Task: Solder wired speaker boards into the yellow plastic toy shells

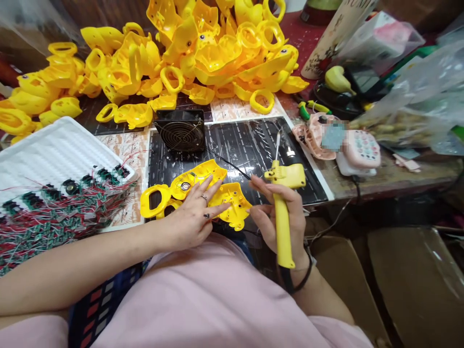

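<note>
**Yellow plastic shell under one hand, soldering iron in the other**

Yellow, glossy moulded plastic is everywhere on this workbench. The left hand [195, 215] lies flat with fingers spread wide on a yellow toy shell [192, 193], a curved housing with a loop handle at its left end and a small round speaker set into it; it sits at the near edge of the bench, on a black ribbed mat [250, 145]. The right hand [281, 217] is closed around the smooth yellow handle of a soldering iron [282, 203], held upright just right of the shell, its thin metal tip pointing away towards the mat's middle. A dark cord runs from its lower end.

Behind the shell stands a small square black fan [181, 130] with a round wire grille. A heap of yellow shells [181, 53] fills the far side. At the left edge a white ridged tray [54, 150] carries green circuit boards [54, 212] tangled in red and white wires. Towards the right edge lies a pink toy phone [357, 152] with pastel buttons, beside crinkled clear plastic bags [416, 101]
</note>
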Demonstrator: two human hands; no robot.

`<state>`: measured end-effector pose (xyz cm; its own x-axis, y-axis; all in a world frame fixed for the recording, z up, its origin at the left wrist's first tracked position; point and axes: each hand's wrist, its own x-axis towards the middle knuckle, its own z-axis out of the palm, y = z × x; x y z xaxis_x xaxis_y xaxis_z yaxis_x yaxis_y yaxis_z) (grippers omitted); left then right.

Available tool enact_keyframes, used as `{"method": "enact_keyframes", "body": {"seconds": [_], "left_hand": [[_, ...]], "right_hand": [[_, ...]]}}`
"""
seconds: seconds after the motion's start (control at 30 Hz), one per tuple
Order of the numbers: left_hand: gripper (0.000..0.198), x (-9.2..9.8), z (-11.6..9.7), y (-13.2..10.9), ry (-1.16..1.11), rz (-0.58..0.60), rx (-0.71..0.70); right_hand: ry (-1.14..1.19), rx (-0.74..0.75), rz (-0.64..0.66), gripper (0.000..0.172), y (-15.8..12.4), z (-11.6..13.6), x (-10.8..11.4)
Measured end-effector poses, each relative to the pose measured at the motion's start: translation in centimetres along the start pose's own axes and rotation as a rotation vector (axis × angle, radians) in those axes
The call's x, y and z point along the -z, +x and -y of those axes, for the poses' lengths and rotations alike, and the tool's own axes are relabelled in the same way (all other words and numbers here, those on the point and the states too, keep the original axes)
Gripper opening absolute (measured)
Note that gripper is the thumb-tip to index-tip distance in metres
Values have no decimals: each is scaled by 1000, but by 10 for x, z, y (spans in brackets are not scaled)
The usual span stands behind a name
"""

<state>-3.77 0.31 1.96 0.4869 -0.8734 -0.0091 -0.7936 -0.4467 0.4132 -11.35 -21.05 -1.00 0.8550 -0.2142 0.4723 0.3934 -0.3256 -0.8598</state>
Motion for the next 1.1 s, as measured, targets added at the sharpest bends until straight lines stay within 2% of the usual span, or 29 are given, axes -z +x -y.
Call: {"method": "enact_keyframes", "body": {"seconds": [0.1, 0.17, 0.23, 0.33, 0.4, 0.5, 0.57, 0.6, 0.67, 0.73, 0.8, 0.9, 0.97, 1.03, 1.1], "left_hand": [[77, -7, 5, -1, 52, 10, -38], [78, -11, 9, -3, 75, -24, -80], [80, -10, 11, -6, 81, -11, -93], [84, 5, 15, -10, 66, 71, -54], [81, 19, 21, -10, 58, 74, -22], [71, 37, 35, -6, 99, -64, 84], [71, 39, 46, 1, 141, -124, 204], [76, 37, 51, 5, 151, -106, 265], [87, 30, 58, 13, 133, 3, 367], [93, 26, 62, 19, 96, 94, 419], [91, 30, 64, 23, 87, 72, 434], [87, 50, 61, 24, 96, -77, 404], [84, 61, 52, 24, 65, -131, 329], [84, 61, 39, 24, 12, -113, 243], [85, 48, 23, 25, -19, -51, 206]], "right_hand": [[-109, 23, -5, 39, 2, -12, -7], [-226, 78, -20, 39, 2, -20, -11], [-338, 127, -50, 41, 2, -26, -12], [-462, 177, -74, 42, 3, -34, -10], [-528, 188, -70, 41, 5, -39, -9], [-562, 170, -61, 42, 7, -43, -10], [-550, 152, -61, 41, 8, -44, -11], [-545, 139, -61, 40, 7, -44, -11], [-539, 105, -63, 37, 6, -43, -10], [-536, 71, -66, 34, 5, -42, -8], [-515, 46, -71, 33, 4, -42, -6], [-411, 19, -98, 31, 4, -44, -12], [-296, -1, -153, 28, 5, -46, -22], [-190, -13, -242, 25, 6, -48, -33], [-123, -18, -340, 24, 5, -49, -40]]}}
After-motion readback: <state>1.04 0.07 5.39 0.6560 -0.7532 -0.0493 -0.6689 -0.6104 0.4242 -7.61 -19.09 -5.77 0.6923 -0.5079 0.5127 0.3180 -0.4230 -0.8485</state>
